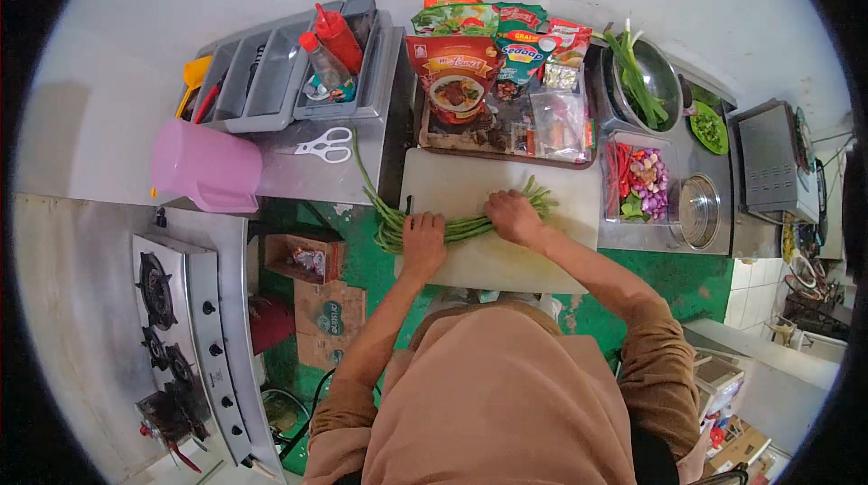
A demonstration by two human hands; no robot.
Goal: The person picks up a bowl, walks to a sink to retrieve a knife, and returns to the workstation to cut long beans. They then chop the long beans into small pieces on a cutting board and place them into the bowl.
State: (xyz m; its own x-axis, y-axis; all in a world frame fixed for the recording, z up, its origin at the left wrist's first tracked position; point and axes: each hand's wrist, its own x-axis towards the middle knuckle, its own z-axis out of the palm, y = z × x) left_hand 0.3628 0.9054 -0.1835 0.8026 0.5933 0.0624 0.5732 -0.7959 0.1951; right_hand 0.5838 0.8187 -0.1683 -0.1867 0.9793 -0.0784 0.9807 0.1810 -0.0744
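A bundle of long green beans [466,228] lies across the white cutting board [506,273], its left part hanging past the board's left edge. My left hand [423,243] is closed over the bundle near that edge, with a dark object, perhaps a knife handle, showing beside its fingers. Nearer the bundle's right end, my right hand [515,217] has its fingers wrapped round the beans. The bean tips fan out just beyond my right hand. White scissors [325,146] rest on the steel counter to the left.
Behind the board is a tray [506,152] of seasoning packets. To the right are a container of chillies and shallots [644,179], a metal bowl [665,78] and a glass bowl [698,211]. A pink pitcher [208,164] and a grey cutlery organizer [237,78] stand left.
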